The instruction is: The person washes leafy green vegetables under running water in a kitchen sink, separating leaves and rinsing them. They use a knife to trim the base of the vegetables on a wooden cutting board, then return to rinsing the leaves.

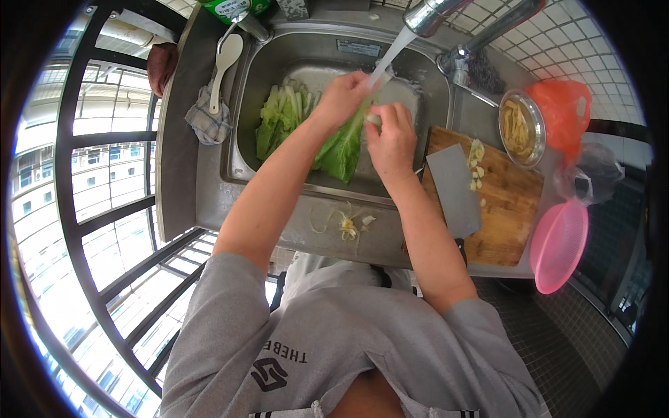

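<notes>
Over the stainless-steel sink (436,99), my left hand (342,96) grips the upper part of a green lettuce leaf (342,151). Water from the faucet (420,21) runs down onto its fingers. My right hand (392,138) is close beside the leaf, thumb and fingers pinched on a small whitish piece (374,119). Whether that piece is part of the leaf's stem cannot be told. To the left in the sink lies a heap of lettuce leaves (279,123), pale stems pointing up. My left forearm partly covers the leaves.
Right of the sink, a wooden cutting board (504,219) bears a cleaver (454,188) and garlic pieces (475,164). Beyond are a bowl of yellowish strips (515,128), an orange bag (562,112) and a pink basket (559,248). Scraps (349,227) lie on the front ledge; a rice paddle (227,60) rests left.
</notes>
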The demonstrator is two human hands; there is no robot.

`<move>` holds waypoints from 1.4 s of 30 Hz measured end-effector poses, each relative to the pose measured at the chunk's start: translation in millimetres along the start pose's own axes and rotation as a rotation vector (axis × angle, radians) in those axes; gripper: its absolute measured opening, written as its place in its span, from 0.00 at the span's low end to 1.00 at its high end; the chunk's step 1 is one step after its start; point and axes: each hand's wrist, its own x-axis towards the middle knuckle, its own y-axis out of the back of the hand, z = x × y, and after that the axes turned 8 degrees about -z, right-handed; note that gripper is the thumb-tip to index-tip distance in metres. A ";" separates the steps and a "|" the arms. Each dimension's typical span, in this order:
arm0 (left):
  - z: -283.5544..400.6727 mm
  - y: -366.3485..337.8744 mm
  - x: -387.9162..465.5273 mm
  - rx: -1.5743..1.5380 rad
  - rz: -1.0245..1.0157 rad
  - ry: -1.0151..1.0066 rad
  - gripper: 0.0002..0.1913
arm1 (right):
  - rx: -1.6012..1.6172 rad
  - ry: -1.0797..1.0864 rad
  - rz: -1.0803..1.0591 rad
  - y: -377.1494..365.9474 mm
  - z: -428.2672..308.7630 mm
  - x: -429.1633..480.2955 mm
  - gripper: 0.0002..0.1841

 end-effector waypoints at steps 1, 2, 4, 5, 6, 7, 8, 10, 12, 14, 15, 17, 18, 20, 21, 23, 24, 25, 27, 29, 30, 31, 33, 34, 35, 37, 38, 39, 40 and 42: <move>-0.5 0.9 -1.6 0.062 -0.020 -0.026 0.16 | -0.009 0.009 -0.001 0.5 1.2 0.6 0.18; -1.0 1.8 -2.9 0.124 -0.041 -0.051 0.16 | -0.018 0.017 -0.003 1.3 1.8 1.6 0.18; -1.9 3.7 -2.7 0.173 -0.051 -0.070 0.14 | -0.026 0.025 -0.019 1.0 0.4 1.2 0.18; -2.5 4.3 2.0 0.159 -0.045 -0.062 0.13 | -0.028 0.020 -0.032 0.8 -0.8 -0.3 0.18; 0.2 5.8 5.0 0.146 -0.034 -0.055 0.11 | -0.027 0.019 -0.046 0.3 -2.8 -1.5 0.18; 3.1 7.9 8.5 0.014 0.024 -0.078 0.11 | -0.019 0.017 -0.074 0.2 -3.9 -3.9 0.18; 6.7 11.0 13.5 -0.118 0.081 -0.102 0.11 | -0.011 0.015 -0.102 0.2 -4.1 -7.6 0.18; 26.6 17.9 18.1 -0.428 0.122 -0.112 0.11 | 0.000 0.002 -0.162 -0.5 -2.1 -16.5 0.17; 43.4 34.2 28.9 -0.546 0.190 -0.191 0.13 | 0.009 -0.018 -0.228 -3.2 1.0 -26.6 0.17; 53.0 66.8 49.3 -0.632 0.234 -0.289 0.12 | 0.007 -0.013 -0.271 -2.1 2.7 -32.5 0.16; 56.6 90.8 59.6 -0.658 0.246 -0.347 0.11 | 0.006 -0.012 -0.292 -1.6 4.5 -35.7 0.15; 80.4 122.2 71.1 -0.750 0.344 -0.591 0.10 | -0.048 -0.020 -0.404 0.3 14.8 -43.1 0.14; 100.3 138.1 63.2 -0.683 0.418 -0.638 0.09 | -0.065 -0.015 -0.462 1.0 17.0 -44.6 0.13; 132.8 175.5 52.1 -0.613 0.500 -0.757 0.09 | -0.142 -0.025 -0.602 4.0 19.6 -47.9 0.12; 144.2 200.8 53.8 -0.602 0.517 -0.829 0.10 | -0.180 -0.028 -0.674 4.5 18.9 -49.0 0.11; 160.1 218.4 59.7 -0.476 0.600 -0.856 0.08 | -0.147 -0.071 -0.639 4.6 17.6 -49.3 0.11; 164.8 208.8 51.9 -0.362 0.553 -0.811 0.09 | -0.133 -0.094 -0.618 4.7 17.4 -47.6 0.10; 168.6 195.7 40.1 -0.246 0.511 -0.765 0.10 | -0.105 -0.102 -0.556 6.1 16.5 -44.0 0.10; 160.2 134.4 22.3 -0.088 0.502 -0.457 0.18 | -0.039 -0.107 -0.431 10.4 14.8 -30.9 0.10; 119.0 89.2 35.8 0.170 0.225 -0.223 0.16 | 0.040 -0.171 -0.399 20.4 26.5 -22.8 0.12; 106.7 62.6 24.0 0.426 0.120 -0.187 0.15 | 0.125 -0.195 -0.404 24.0 30.5 -17.2 0.12; 86.6 38.8 23.5 0.105 0.054 -0.119 0.16 | 0.206 -0.218 -0.412 26.7 33.3 -12.6 0.12; 39.4 9.2 26.7 0.023 0.008 -0.152 0.17 | 0.396 -0.317 -0.479 35.2 29.6 1.4 0.14; 21.7 -3.0 24.3 -0.015 -0.033 -0.176 0.15 | 0.441 -0.314 -0.478 37.1 33.2 6.6 0.14; 9.4 -10.0 19.8 -0.051 -0.073 -0.200 0.14 | 0.489 -0.310 -0.475 39.6 33.3 11.0 0.15; -2.6 -10.2 12.1 -0.038 -0.187 -0.076 0.14 | 0.603 -0.287 -0.454 47.8 32.4 19.9 0.15; -8.1 -7.6 8.6 -0.030 -0.243 -0.013 0.14 | 0.674 -0.273 -0.433 47.4 37.8 25.9 0.14; -6.7 -4.2 2.9 -0.123 -0.270 0.044 0.14 | 0.750 -0.260 -0.407 48.0 38.6 29.6 0.14; -5.0 0.4 -3.0 -0.216 -0.295 0.101 0.15 | 0.818 -0.266 -0.433 53.8 34.8 34.9 0.15; 0.8 8.3 -12.2 -0.295 -0.323 0.148 0.14 | 0.877 -0.283 -0.399 50.7 36.9 39.4 0.15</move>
